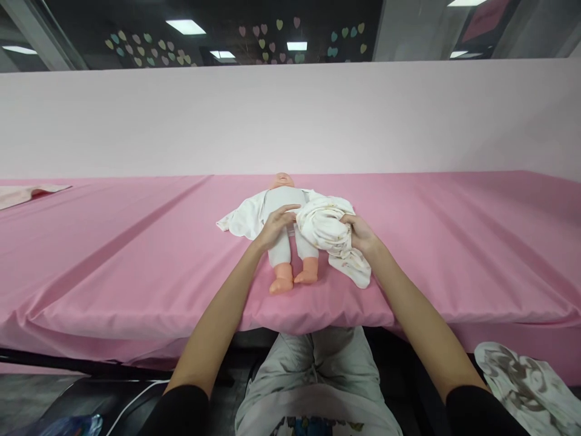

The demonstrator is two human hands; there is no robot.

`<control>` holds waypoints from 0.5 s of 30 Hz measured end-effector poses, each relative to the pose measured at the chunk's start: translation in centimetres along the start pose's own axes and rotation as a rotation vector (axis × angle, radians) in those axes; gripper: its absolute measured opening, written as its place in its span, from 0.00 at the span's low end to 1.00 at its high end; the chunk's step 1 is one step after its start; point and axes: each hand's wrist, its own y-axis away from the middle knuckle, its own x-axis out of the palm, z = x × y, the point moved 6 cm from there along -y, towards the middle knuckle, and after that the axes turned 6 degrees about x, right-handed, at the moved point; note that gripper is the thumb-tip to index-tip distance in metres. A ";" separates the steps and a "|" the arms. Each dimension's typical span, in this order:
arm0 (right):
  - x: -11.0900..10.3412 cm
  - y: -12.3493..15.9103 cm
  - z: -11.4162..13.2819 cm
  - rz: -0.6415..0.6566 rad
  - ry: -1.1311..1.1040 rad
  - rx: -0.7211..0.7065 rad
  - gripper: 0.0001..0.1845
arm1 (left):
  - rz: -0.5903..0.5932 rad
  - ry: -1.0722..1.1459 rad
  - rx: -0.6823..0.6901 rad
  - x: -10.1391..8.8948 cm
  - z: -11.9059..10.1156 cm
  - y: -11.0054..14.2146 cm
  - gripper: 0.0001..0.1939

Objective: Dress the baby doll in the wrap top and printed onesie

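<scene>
A baby doll [285,198] lies on its back on the pink surface, feet toward me, in white leggings and top. Beside and partly over it, on the right, is a bunched white baby garment [324,224] with small prints, one end trailing down. My right hand [358,233] is closed on the right side of this bundle. Over the doll's middle, my left hand [276,227] has its fingers stretched toward the bundle, the tips at its left edge. White cloth [245,217] spreads out from under the doll on the left.
A pink padded table cover [136,260] stretches to both sides, with a white wall [290,121] behind it. A pale folded cloth [27,195] lies at the far left. At lower right is a brown-and-white patterned cloth [531,384]. A white cable [136,402] runs at lower left.
</scene>
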 end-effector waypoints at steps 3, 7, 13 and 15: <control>-2.7 -0.6 0.1 -0.290 0.025 -0.014 0.17 | -0.148 -0.481 0.149 -3.3 0.4 0.2 0.14; -5.1 -0.2 1.4 -0.675 0.511 -0.226 0.28 | -0.182 -1.119 0.240 -5.5 1.1 1.1 0.20; -6.8 -0.5 1.2 -0.800 0.990 -0.203 0.36 | -0.172 -1.465 0.132 -7.1 2.4 1.8 0.24; -6.9 -0.5 1.3 -0.818 1.081 -0.221 0.38 | -0.125 -1.465 0.111 -6.9 2.8 1.9 0.28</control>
